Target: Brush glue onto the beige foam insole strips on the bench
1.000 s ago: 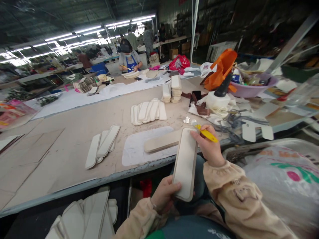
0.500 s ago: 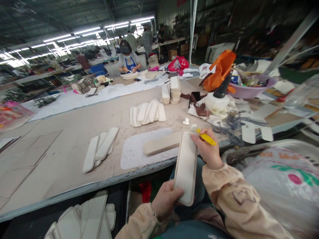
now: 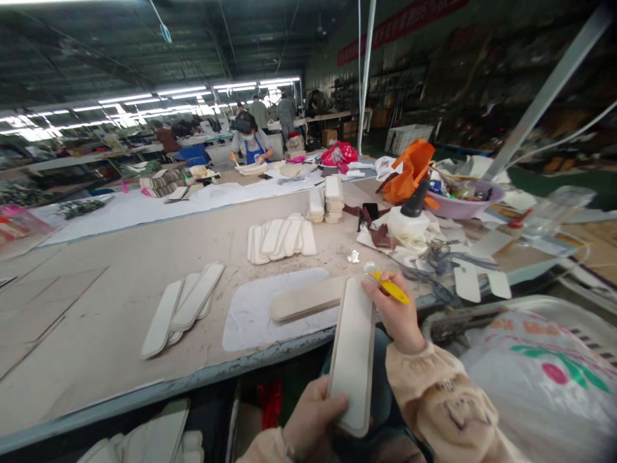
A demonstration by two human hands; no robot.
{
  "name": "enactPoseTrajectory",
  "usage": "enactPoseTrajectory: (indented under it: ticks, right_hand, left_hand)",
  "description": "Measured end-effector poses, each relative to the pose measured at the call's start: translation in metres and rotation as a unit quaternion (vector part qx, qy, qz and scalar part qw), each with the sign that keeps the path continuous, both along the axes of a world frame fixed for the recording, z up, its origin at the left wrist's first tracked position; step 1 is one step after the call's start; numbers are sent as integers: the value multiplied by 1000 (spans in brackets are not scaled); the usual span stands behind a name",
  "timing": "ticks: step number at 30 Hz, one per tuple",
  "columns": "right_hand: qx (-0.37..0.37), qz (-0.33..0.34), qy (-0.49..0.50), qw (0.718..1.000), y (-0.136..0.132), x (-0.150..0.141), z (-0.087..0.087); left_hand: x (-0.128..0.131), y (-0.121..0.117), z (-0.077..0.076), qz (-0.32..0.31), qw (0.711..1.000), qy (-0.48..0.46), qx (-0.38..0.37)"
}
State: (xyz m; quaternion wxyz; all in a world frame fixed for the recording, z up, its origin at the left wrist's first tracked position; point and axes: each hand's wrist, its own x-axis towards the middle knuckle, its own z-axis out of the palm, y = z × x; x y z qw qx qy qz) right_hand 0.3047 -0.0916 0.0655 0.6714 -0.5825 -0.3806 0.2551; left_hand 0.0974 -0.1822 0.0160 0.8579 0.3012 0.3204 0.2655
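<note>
My left hand point(image 3: 313, 411) grips the lower end of a long white panel point(image 3: 353, 360) with rounded corners and a beige border, held tilted off the table's front edge. My right hand point(image 3: 398, 312) is closed around a yellow-handled brush point(image 3: 393, 289), its pale head pointing up and left. The thumb of that hand presses on the panel's upper end. Behind the panel, a beige strip or stack of strips point(image 3: 303, 301) lies on a white sheet point(image 3: 248, 321). What the panel's underside looks like is hidden.
More pale panels lie in a fanned pile point(image 3: 186, 308) at left, a row point(image 3: 282, 238) and upright stacks point(image 3: 333, 196) behind, and a heap point(image 3: 144, 437) below the table. At right are a white bottle with a black nozzle point(image 3: 409, 222), a purple basin point(image 3: 467, 206) and a plastic bag point(image 3: 540, 366). A co-worker point(image 3: 251, 145) sits beyond.
The view has tilted up, so the table and both hands sit lower in the picture. Both hands keep their hold on the panel and the brush.
</note>
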Motion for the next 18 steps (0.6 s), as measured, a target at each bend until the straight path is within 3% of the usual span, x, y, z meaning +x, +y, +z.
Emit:
enactPoseTrajectory:
  ticks: [6, 12, 18]
  right_hand:
    - [4, -10, -36, 999, -1, -1, 2]
    - [21, -1, -35, 999, -2, -2, -1]
    - [-4, -28, 0, 1000, -3, -16, 11]
  left_hand:
    - [-5, -2, 18, -15, 998, -21, -61]
    - [-4, -6, 5, 5, 999, 37, -23]
    - [-7, -1, 2, 39, 999, -3, -1]
